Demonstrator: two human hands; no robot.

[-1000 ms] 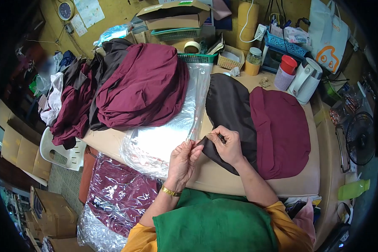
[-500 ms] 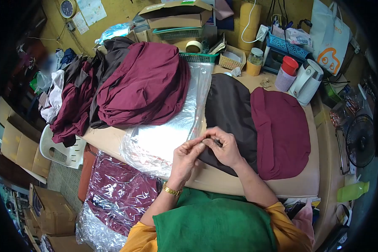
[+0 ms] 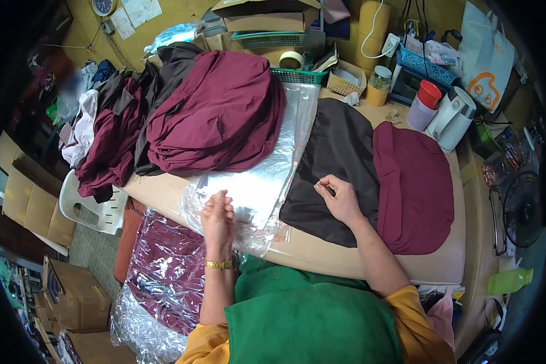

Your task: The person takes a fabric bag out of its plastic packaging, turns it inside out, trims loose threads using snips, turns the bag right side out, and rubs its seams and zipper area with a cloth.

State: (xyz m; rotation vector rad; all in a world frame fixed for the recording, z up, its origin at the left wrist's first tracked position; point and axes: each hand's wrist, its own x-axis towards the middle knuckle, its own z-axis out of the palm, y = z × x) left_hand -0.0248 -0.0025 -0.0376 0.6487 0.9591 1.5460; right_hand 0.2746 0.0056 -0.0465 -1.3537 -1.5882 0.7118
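Over the near end of the clear plastic bags (image 3: 249, 191), my left hand (image 3: 218, 217) is raised with its fingers curled together. Whatever it may hold is too small to make out. My right hand (image 3: 341, 199) is above the dark brown cloth (image 3: 330, 142), thumb and forefinger pinched together; anything between the tips cannot be made out. Beside that cloth, on the right, lies a folded maroon cloth (image 3: 415, 188), its edge against the brown one.
A tall pile of maroon cloth (image 3: 218, 115) stands at the back left of the table (image 3: 431, 270). Plastic-wrapped maroon cloth (image 3: 164, 273) lies below the front edge. A kettle (image 3: 452, 118), a red-topped cup (image 3: 428, 97) and a jar (image 3: 379, 85) line the back right.
My hands were together over the brown cloth's near left edge. They have parted: the left moved left over the plastic, the right moved right. The view has shifted slightly.
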